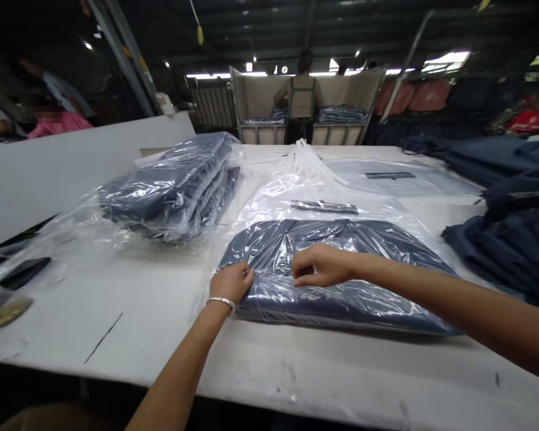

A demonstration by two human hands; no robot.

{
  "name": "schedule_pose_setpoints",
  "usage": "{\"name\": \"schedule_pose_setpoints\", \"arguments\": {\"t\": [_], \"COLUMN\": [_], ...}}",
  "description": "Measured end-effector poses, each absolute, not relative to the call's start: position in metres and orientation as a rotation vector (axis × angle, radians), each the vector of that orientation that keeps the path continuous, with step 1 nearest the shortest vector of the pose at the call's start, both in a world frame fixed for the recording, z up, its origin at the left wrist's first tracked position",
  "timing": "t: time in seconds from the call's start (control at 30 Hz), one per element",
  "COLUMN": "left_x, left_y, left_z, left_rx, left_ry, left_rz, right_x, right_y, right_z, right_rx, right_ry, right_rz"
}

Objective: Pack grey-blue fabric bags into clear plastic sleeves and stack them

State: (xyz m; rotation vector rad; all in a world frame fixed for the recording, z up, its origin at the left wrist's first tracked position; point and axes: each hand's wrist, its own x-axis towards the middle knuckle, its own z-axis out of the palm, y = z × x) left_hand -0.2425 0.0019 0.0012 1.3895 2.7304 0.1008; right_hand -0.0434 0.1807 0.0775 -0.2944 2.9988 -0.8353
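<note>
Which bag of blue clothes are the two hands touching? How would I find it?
Start at the big white table and look to its near edge. The bagged garment lies flat there, alone, with the left hand pinching its corner and the right hand on top. The stack of bagged garments further back left is piled high and untouched.

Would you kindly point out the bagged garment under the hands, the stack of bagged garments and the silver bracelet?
bagged garment [341, 281]: head view, middle of its plastic-covered top.
stack of bagged garments [175, 185]: head view, top of the pile.
silver bracelet [221, 301]: head view, band at the left wrist.
</note>
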Motion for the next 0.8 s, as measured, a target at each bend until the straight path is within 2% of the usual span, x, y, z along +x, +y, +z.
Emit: {"name": "schedule_pose_setpoints", "arguments": {"t": [0.33,0.67,0.8], "left_x": [-0.243,-0.242,-0.241], "left_y": [0.002,0.0,0.0], "left_z": [-0.002,-0.002,-0.003], "left_rx": [1.343,1.338,1.327], "left_ry": [2.704,2.697,2.703], "left_rz": [0.155,0.207,0.211], "right_x": [-0.148,-0.178,-0.186], "right_y": [0.193,0.186,0.197], "right_z": [0.045,0.036,0.024], "right_rx": [-0.377,-0.275,-0.238], "right_ry": [2.869,2.851,2.892], "right_rz": [-0.59,-0.048,-0.011]}}
